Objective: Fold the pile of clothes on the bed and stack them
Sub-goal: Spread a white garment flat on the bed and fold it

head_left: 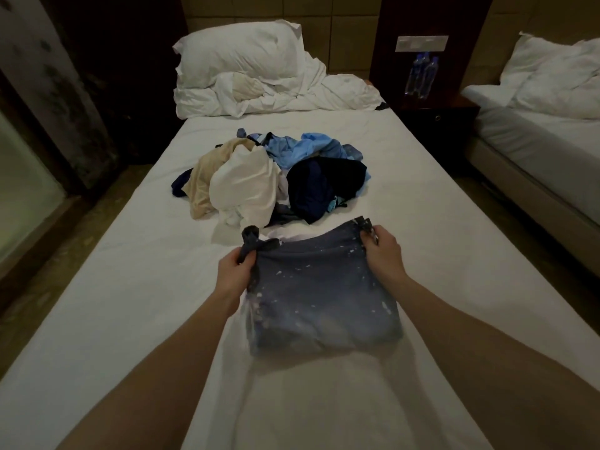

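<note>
Left hand (236,267) and right hand (383,251) each pinch a far corner of the speckled blue garment (321,300), grip closed on cloth, likely to square its fold, pile (266,177) at 12 o'clock.

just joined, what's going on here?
A person is folding laundry on a bed. Both hands grip the far corners of a speckled dark blue garment, left hand and right hand, its near part lying on the sheet. Beyond it sits an unfolded pile of clothes. No finished stack is visible yet.
</note>
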Tool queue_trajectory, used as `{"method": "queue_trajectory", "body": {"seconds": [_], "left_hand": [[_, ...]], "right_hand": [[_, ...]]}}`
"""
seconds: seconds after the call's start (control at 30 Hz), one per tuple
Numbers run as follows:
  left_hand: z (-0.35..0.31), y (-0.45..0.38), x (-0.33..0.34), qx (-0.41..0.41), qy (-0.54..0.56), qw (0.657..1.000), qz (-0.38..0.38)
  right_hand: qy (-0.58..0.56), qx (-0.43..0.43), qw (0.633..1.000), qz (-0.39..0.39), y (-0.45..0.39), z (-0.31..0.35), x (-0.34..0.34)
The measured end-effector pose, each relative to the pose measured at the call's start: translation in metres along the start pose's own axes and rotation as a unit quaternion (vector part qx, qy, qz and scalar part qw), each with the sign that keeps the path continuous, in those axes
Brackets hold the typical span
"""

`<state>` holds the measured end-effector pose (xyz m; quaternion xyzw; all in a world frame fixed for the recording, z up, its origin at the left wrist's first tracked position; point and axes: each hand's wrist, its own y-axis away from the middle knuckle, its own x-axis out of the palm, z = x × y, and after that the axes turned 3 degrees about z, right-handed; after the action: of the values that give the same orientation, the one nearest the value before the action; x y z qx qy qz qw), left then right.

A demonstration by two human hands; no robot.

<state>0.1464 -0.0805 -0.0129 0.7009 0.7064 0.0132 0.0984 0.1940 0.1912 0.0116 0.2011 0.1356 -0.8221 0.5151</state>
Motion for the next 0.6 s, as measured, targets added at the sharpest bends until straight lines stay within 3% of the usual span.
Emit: {"method": "queue_trajectory", "body": {"seconds": [0.13, 0.27, 0.43, 0.6], "left_hand": [[0.022, -0.056, 0.012, 0.014, -0.101, 0.995, -0.016], [0.048, -0.091, 0.023, 0.002, -0.335, 0.942, -0.008], [0.041, -0.097, 0.034, -0.057, -0.303, 0.951, 0.021], [0.022, -0.064, 0.024, -0.062, -0.083, 0.995, 0.015]], "right_hand": [[0.040, 0.046, 0.998, 0.015, -0.056, -0.023, 0.028], [0.169, 0.132, 0.974, 0.079, -0.091, -0.059, 0.050], [0.122, 0.184, 0.971, 0.091, -0.093, -0.059, 0.046], [0.006, 0.130, 0.985, 0.112, -0.066, -0.027, 0.030]]}}
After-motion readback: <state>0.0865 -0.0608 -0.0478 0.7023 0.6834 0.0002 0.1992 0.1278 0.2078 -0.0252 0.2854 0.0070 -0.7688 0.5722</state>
